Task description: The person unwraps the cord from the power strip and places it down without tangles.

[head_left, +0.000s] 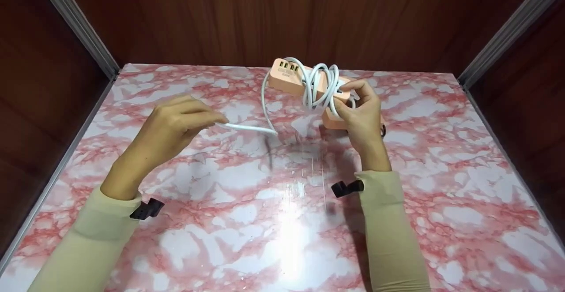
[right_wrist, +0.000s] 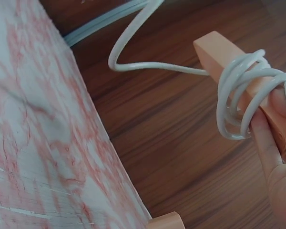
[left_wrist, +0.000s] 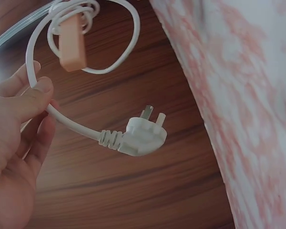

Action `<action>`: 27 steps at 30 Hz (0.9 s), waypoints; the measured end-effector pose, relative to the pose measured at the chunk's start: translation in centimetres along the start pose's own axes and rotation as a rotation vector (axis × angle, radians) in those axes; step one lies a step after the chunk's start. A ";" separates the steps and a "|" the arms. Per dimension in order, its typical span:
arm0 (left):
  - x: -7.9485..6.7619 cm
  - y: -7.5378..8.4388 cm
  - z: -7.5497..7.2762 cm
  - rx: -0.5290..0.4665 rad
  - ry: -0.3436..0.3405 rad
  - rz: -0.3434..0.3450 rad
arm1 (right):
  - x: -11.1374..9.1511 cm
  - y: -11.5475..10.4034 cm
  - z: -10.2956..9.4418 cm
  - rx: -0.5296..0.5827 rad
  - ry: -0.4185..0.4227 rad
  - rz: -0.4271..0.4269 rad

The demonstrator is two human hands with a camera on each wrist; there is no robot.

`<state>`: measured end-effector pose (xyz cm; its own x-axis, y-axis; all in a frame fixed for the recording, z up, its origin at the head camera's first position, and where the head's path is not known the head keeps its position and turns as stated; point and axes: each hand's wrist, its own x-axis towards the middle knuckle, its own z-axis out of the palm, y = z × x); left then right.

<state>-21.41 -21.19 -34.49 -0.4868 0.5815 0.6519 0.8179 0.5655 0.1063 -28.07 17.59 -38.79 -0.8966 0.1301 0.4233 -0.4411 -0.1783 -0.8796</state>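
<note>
The left hand (head_left: pixel 181 115) pinches between thumb (left_wrist: pixel 33 99) and fingers (left_wrist: pixel 42 136), its fingertips pointing toward the right hand (head_left: pixel 364 109). The left forearm (head_left: pixel 84 243) slants in behind those fingers. The right hand grips, its index finger (head_left: pixel 359 85) bent, farther out than its thumb (head_left: pixel 341 108); the right forearm (head_left: pixel 393 239) trails behind its fingers.

Panelled booth (head_left: pixel 508 28), wood-grain walls (head_left: pixel 220 18), marbled tabletop (head_left: pixel 212 234)

Strong white glare on marbled tabletop (head_left: pixel 289 239), dim wooden walls (head_left: pixel 282 23), soft shadows, wrist views duller
</note>
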 end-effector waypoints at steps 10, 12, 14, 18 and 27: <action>-2.8 -1.5 1.1 0.016 -0.078 0.034 | 0.1 0.1 -0.1 0.032 0.004 0.009; -3.5 -1.8 1.5 0.019 -0.092 0.032 | 0.1 0.1 -0.1 0.037 -0.008 0.012; -4.2 -2.1 2.0 0.018 -0.117 0.021 | 0.1 0.1 -0.1 0.046 -0.021 0.013; -5.4 -2.7 2.8 0.023 -0.173 -0.013 | 0.1 0.1 -0.1 0.062 -0.039 0.010; -7.0 -3.8 4.2 -0.043 -0.316 -0.137 | 0.1 0.0 -0.3 0.012 -0.085 0.017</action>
<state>-22.40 -24.94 -42.62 -0.6586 0.6580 0.3650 0.7472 0.6295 0.2131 -28.12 17.93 -38.85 -0.9037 0.0434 0.4259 -0.4260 -0.1910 -0.8843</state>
